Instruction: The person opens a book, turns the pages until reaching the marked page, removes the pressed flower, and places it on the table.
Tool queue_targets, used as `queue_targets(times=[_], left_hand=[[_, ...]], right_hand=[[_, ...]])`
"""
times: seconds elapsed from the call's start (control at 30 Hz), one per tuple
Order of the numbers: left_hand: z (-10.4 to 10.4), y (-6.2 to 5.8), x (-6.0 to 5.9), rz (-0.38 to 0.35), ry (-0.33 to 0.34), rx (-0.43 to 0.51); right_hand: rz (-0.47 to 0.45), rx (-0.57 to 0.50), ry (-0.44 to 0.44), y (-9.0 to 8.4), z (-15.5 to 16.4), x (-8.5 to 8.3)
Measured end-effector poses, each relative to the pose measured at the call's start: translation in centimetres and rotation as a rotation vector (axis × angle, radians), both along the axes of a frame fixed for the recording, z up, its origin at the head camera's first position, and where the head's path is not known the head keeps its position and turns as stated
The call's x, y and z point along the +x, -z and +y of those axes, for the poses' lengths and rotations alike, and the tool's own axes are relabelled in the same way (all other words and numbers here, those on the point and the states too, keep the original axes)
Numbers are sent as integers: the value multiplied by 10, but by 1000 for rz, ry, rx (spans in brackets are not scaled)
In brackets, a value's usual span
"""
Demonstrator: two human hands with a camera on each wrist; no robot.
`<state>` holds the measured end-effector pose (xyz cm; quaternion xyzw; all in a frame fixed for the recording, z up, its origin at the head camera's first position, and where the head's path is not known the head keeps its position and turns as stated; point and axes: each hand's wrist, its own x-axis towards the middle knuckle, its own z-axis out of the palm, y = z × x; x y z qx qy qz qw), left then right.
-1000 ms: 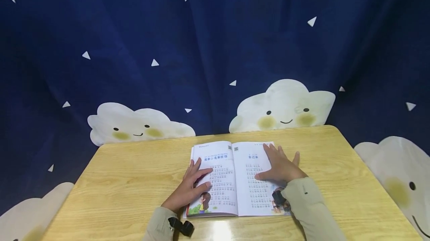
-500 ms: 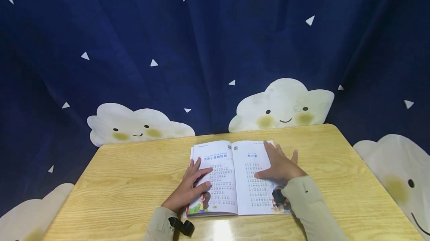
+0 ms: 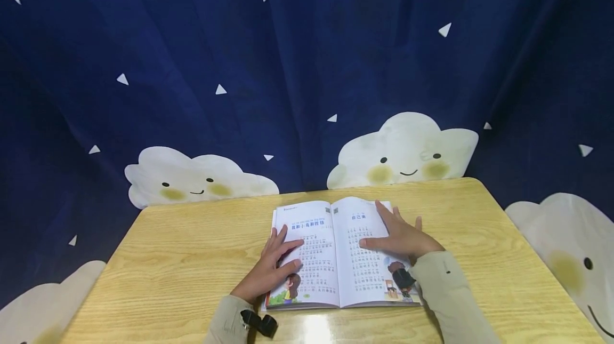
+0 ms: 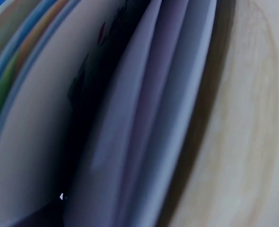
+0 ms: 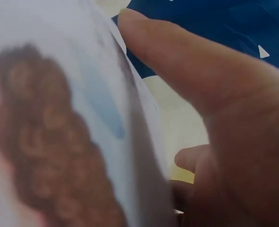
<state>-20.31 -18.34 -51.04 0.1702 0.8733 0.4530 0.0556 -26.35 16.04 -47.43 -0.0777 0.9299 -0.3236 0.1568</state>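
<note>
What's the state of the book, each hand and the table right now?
book: open, lying flat on the table, right page bowed up slightly.
left hand: fingers straight, resting on the left page.
right hand: fingers spread on the right page's outer edge; whether it pinches the page, cannot tell.
table: bears the book, glare spot at the near edge.

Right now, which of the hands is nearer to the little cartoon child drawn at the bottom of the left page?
Left. The left hand rests on the left page, fingertips right beside the cartoon child. The right hand lies flat on the opposite page of the book.
</note>
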Motion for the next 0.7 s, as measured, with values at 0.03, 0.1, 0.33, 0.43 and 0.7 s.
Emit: queue_targets(times=[0.03, 0.1, 0.33, 0.43, 0.7], left_hand=[[0, 0, 0, 1, 1, 0], [0, -1, 0, -4, -1, 0], [0, -2, 0, -4, -2, 15], [1, -1, 0, 13, 2, 19], [1, 0, 0, -2, -5, 15]], right_hand=[[-10, -16, 3, 0, 0, 0], [-32, -49, 6, -1, 0, 0], [-66, -169, -18, -9, 2, 1], [-111, -253, -8, -13, 3, 3], [-53, -439, -49, -20, 12, 3]])
